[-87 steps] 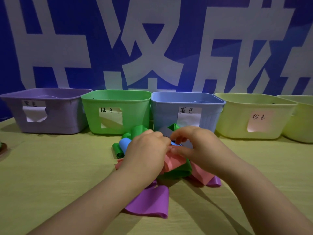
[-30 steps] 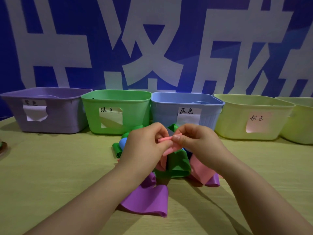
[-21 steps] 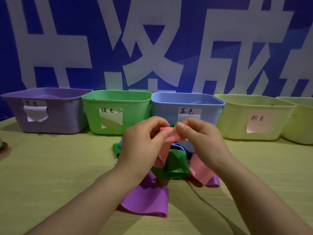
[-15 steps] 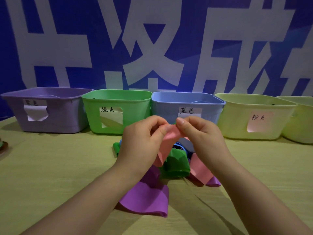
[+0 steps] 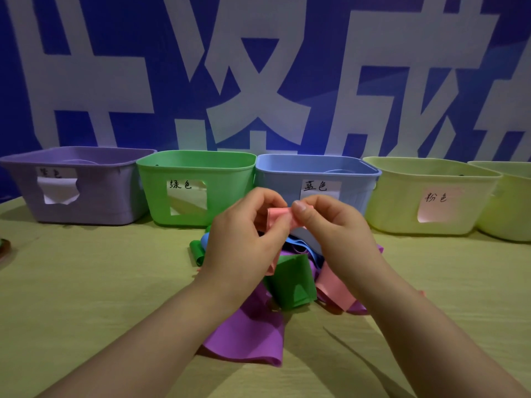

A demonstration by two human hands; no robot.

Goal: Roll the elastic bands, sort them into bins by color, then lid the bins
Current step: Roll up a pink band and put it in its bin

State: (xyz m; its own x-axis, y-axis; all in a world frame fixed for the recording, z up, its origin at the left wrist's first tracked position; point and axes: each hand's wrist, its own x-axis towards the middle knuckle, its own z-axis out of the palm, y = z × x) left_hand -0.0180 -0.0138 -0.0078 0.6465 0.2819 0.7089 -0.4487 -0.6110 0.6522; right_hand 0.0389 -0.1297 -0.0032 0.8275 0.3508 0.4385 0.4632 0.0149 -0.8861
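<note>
Pastel plastic bins stand in a row across the middle of the frame at the back of a yellow-green table. From the left they are a purple bin, a green bin, a blue bin and a pale yellow bin, each open-topped with a handwritten paper label. A fifth pale bin is cut off at the right edge. Behind them hangs a blue backdrop with large white characters.

Loose bands lie heaped at centre frame, just in front of the green and blue bins. A wide purple band is lowest, with a creased green band above it, a flat pink strip to its right, a blue band behind, and a small green roll at the heap's left edge.

Above the heap, in front of the blue bin, the pink band shows a short, tight fold at its top end, and its tail drops behind the left palm. The left hand and right hand are close together, thumbs and forefingers pinching that folded end from either side.

About three seconds earlier both hands were down in the heap. They have since risen with the pink band, whose end now looks more tightly turned over.
</note>
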